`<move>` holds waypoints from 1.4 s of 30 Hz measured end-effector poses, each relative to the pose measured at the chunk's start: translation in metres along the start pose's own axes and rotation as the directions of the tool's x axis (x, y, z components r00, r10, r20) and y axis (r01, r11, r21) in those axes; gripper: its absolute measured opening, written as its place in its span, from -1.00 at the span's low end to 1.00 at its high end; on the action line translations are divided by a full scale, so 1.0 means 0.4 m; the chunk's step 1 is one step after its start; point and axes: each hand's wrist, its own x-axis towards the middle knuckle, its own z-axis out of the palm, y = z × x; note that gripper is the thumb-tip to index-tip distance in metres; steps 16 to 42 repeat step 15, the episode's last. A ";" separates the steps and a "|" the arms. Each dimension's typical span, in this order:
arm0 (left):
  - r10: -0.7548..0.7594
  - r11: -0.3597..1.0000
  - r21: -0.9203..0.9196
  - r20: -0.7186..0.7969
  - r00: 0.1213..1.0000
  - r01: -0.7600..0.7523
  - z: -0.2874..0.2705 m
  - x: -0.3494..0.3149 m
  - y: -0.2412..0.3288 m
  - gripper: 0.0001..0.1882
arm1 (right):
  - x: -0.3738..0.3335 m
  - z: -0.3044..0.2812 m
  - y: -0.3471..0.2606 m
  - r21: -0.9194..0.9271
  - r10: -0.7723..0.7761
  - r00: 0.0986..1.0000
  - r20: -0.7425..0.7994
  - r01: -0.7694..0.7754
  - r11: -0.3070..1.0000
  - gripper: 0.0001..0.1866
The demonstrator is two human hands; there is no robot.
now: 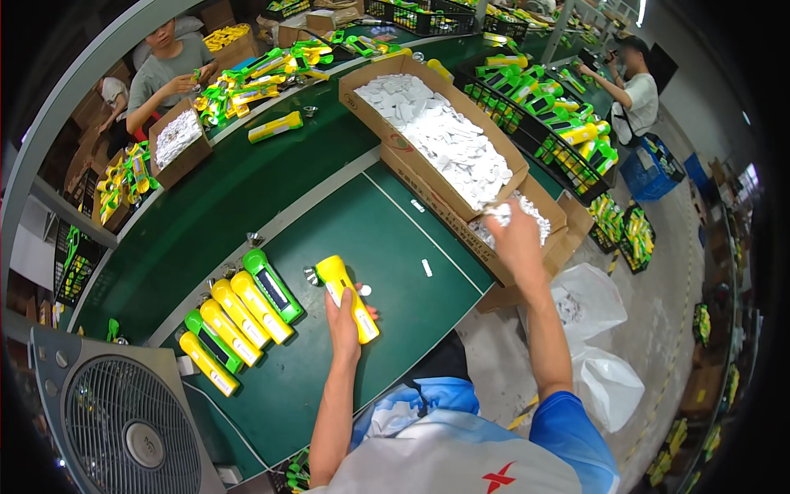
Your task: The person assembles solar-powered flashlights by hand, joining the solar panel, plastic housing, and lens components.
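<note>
My left hand (341, 325) is closed around the body of a yellow flashlight (360, 315), its silver reflector end pointing up and left over the green table. A small white round piece (365, 290) shows beside the left fingers. My right hand (520, 239) is over a cardboard box of small white parts (539, 217), fingers curled together around some white parts (499, 214) at the fingertips. How many it holds is hidden. Left of the held flashlight, several yellow flashlights (239, 319) and green flashlights (273, 286) lie side by side in a slanted row.
A large carton of white flat pieces (444, 132) stands beyond the small box. Two small white pieces (426, 267) lie on the table (387, 239). A grey fan (123, 420) stands at left. Beyond the green conveyor (288, 177), people sit near flashlight piles; a black crate (539, 123) is far right.
</note>
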 end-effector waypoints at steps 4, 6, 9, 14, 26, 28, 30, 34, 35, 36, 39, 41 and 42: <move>0.059 0.998 0.040 -0.017 0.998 -0.058 0.016 0.047 0.007 -0.63 | -0.068 0.067 -0.124 0.289 -0.001 0.981 0.196 -0.057 0.956 -0.60; 0.063 0.998 0.033 -0.034 0.997 -0.062 0.014 0.057 0.008 -0.63 | -0.098 0.141 -0.166 0.277 -0.065 0.961 0.268 -0.013 0.961 -0.60; 0.099 0.995 0.027 -0.061 0.993 -0.097 0.015 0.073 0.008 -0.63 | -0.138 0.275 -0.206 0.308 -0.108 0.934 0.339 -0.001 0.951 -0.58; 0.114 0.991 0.073 -0.056 0.992 -0.110 0.013 0.083 0.011 -0.59 | -0.199 0.419 -0.197 0.214 -0.260 0.916 0.306 0.200 0.956 -0.56; 0.115 0.991 0.077 -0.052 0.992 -0.111 0.013 0.082 0.011 -0.57 | -0.209 0.434 -0.191 0.173 -0.329 0.919 0.216 0.296 0.939 -0.57; 0.115 0.991 0.077 -0.052 0.992 -0.111 0.013 0.082 0.011 -0.57 | -0.209 0.434 -0.191 0.173 -0.329 0.919 0.216 0.296 0.939 -0.57; 0.115 0.991 0.077 -0.052 0.992 -0.111 0.013 0.082 0.011 -0.57 | -0.209 0.434 -0.191 0.173 -0.329 0.919 0.216 0.296 0.939 -0.57; 0.115 0.991 0.077 -0.052 0.992 -0.111 0.013 0.082 0.011 -0.57 | -0.209 0.434 -0.191 0.173 -0.329 0.919 0.216 0.296 0.939 -0.57; 0.115 0.991 0.077 -0.052 0.992 -0.111 0.013 0.082 0.011 -0.57 | -0.209 0.434 -0.191 0.173 -0.329 0.919 0.216 0.296 0.939 -0.57; 0.115 0.991 0.077 -0.052 0.992 -0.111 0.013 0.082 0.011 -0.57 | -0.209 0.434 -0.191 0.173 -0.329 0.919 0.216 0.296 0.939 -0.57; 0.115 0.991 0.077 -0.052 0.992 -0.111 0.013 0.082 0.011 -0.57 | -0.209 0.434 -0.191 0.173 -0.329 0.919 0.216 0.296 0.939 -0.57; 0.115 0.991 0.077 -0.052 0.992 -0.111 0.013 0.082 0.011 -0.57 | -0.209 0.434 -0.191 0.173 -0.329 0.919 0.216 0.296 0.939 -0.57; 0.115 0.991 0.077 -0.052 0.992 -0.111 0.013 0.082 0.011 -0.57 | -0.209 0.434 -0.191 0.173 -0.329 0.919 0.216 0.296 0.939 -0.57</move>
